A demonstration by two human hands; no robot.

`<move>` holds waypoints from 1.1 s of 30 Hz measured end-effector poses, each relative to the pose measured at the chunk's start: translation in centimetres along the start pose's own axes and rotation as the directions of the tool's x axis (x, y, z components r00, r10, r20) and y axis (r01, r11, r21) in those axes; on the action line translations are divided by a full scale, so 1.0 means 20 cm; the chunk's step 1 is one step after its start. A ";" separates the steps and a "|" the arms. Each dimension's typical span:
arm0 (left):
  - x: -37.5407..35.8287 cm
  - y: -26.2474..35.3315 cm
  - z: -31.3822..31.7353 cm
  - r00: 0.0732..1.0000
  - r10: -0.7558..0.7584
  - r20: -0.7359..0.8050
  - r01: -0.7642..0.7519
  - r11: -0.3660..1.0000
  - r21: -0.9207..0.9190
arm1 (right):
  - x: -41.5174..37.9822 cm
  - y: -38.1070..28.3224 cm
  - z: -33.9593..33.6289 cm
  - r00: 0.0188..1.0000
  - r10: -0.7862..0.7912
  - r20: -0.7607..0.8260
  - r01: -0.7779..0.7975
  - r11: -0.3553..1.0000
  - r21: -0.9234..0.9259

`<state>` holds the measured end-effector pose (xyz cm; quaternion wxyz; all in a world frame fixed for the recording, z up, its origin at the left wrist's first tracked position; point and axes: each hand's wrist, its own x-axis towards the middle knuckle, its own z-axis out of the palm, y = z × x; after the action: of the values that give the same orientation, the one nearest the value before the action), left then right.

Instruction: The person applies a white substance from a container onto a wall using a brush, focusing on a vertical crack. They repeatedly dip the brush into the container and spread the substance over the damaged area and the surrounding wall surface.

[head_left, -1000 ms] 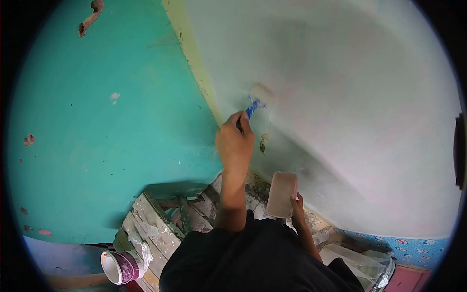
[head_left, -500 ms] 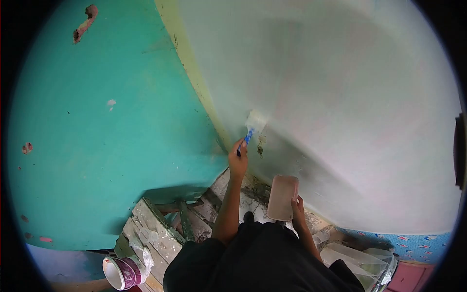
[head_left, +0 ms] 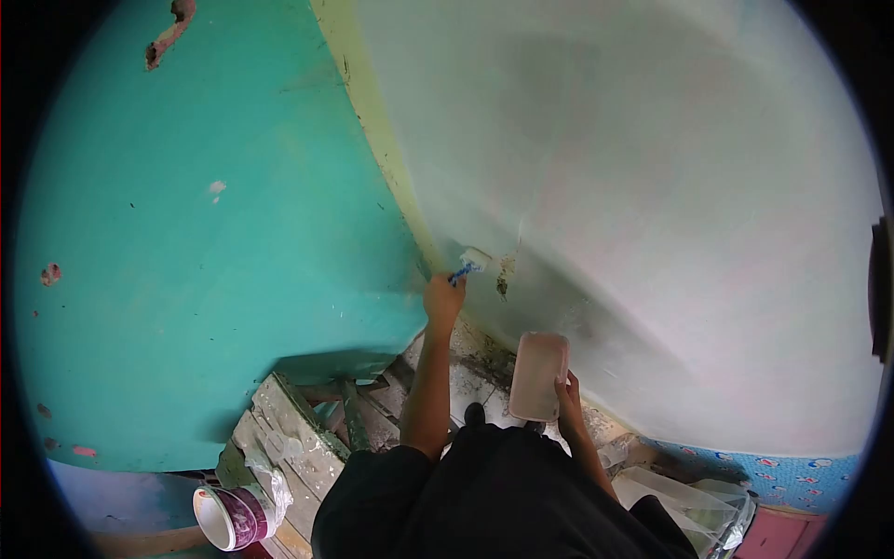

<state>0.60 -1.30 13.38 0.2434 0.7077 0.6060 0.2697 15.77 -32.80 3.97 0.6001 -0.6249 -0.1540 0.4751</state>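
Note:
My left hand (head_left: 444, 296) is closed round the blue handle of a paintbrush (head_left: 473, 260), whose pale bristles are at the white wall (head_left: 652, 205), close to the yellow corner strip (head_left: 391, 168). Just right of the brush is a dark, damaged patch (head_left: 504, 278) in the wall. Lower down, my right hand (head_left: 567, 396) grips the right edge of a shallow, pinkish rectangular tray (head_left: 538, 377). What the tray holds is hard to make out.
A teal wall (head_left: 233, 233) with chipped spots fills the left. Below it stand a paint-spattered wooden bench (head_left: 293, 429) and a white and purple bucket (head_left: 233, 517). Clear plastic containers (head_left: 680, 503) lie at the lower right, beside blue patterned wall covering (head_left: 801, 480).
My left hand and the brush have moved down and slightly left along the wall, and the brush is tilted more sideways. My right hand still holds the tray in nearly the same place.

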 end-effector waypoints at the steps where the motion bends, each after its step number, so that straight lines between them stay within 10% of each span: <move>1: 0.02 0.07 -0.09 1.000 0.002 0.014 -0.002 1.000 0.009 | 0.00 0.01 0.01 1.000 -0.006 0.003 0.006 1.000 0.002; 6: 0.05 0.45 -0.56 0.968 0.149 -0.201 -0.155 0.988 -0.019 | -0.02 -0.05 0.05 1.000 -0.022 0.019 0.021 0.998 0.063; 14: -0.07 0.92 -1.02 0.921 0.128 -0.369 -0.327 0.769 -0.549 | -0.04 -0.08 0.05 1.000 0.003 -0.001 -0.003 0.998 0.060; 20: 0.16 0.50 -0.50 0.856 0.271 -0.441 -0.495 0.677 -0.545 | -0.03 -0.04 0.01 1.000 0.005 -0.014 -0.004 0.999 0.047; 22: 0.09 0.33 -0.36 0.965 0.174 -0.197 -0.262 0.708 -0.655 | -0.04 -0.05 0.01 1.000 0.010 -0.023 -0.009 0.998 0.069; 33: -0.12 -1.00 1.00 0.991 -0.022 0.130 0.094 0.812 -0.577 | -0.05 0.02 0.00 0.999 0.017 -0.035 -0.018 0.999 -0.030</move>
<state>-0.72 -1.03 -15.02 0.4910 0.5952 0.5007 0.3924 15.14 -33.64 4.03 0.5891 -0.6432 -0.1454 0.4671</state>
